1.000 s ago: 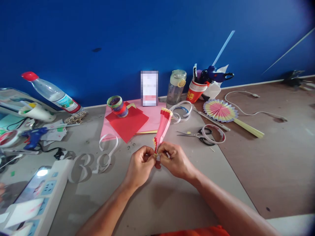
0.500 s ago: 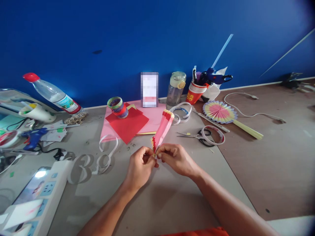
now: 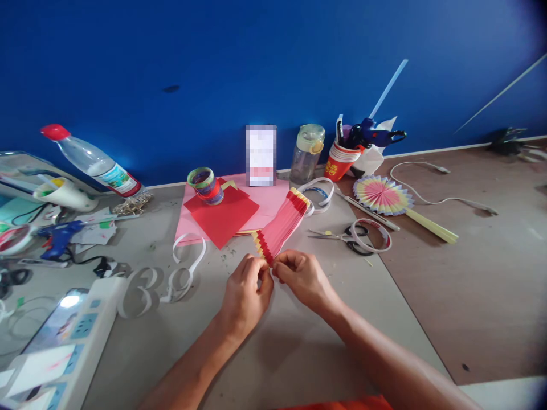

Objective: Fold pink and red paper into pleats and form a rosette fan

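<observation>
My left hand (image 3: 247, 287) and right hand (image 3: 304, 279) pinch pleated paper (image 3: 284, 226) | left of scissors (image 3: 344, 235) | I'd press each fold flush

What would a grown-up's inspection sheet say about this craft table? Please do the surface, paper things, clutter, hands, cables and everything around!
Surface: grey tabletop with dark specks; brown section on the right.
Job's things: pleated paper strip, red and pink with yellow edging, partly spread.
Clutter: scissors, handles overlapped by a tape roll; pleated paper fan; blue glue gun on the left.
Hands: left hand and right hand close together, pinching the strip's near end.
Cables: white cable curving over the brown section; black plug near the power strip.
Surroundings: blue wall behind; upright phone, screen blurred; tilted plastic bottle.
</observation>
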